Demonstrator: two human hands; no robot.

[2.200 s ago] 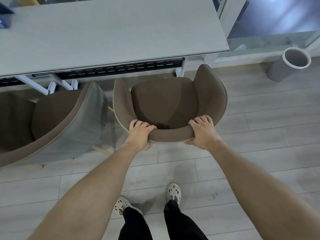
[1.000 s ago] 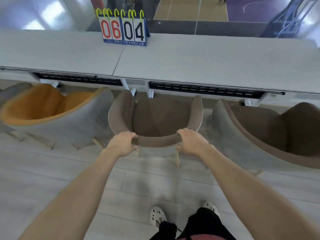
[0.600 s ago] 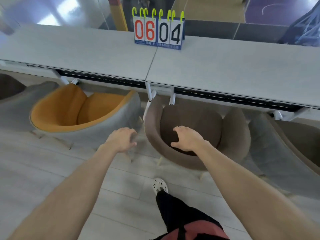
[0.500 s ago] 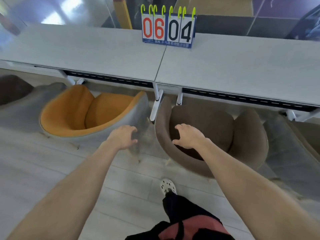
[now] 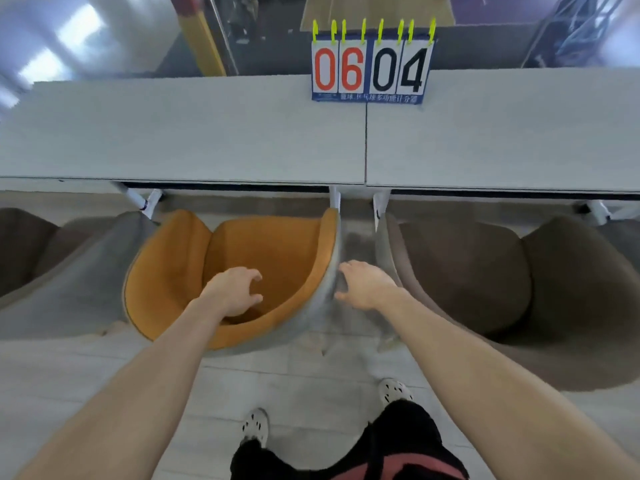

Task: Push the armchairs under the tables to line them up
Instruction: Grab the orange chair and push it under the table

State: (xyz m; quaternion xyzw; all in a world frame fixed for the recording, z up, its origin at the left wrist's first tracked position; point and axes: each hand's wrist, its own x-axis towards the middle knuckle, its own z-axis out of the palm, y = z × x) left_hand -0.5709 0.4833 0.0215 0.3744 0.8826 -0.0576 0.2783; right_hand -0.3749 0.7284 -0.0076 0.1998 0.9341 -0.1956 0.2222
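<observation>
The orange chair (image 5: 277,258) stood angled at the surface (image 5: 180,140), its front just under the edge. The left hand (image 5: 232,292) hovered over the seat, grip released, fingers spread. The right hand (image 5: 367,285), also released, reached beside its grey outer shell, near the brown chair (image 5: 485,278).

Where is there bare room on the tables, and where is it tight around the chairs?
Both tabletops are bare except the scoreboard straddling their seam at the far edge. Crowded: the narrow gap between the orange armchair and the brown armchair, where the right hand reaches.
</observation>
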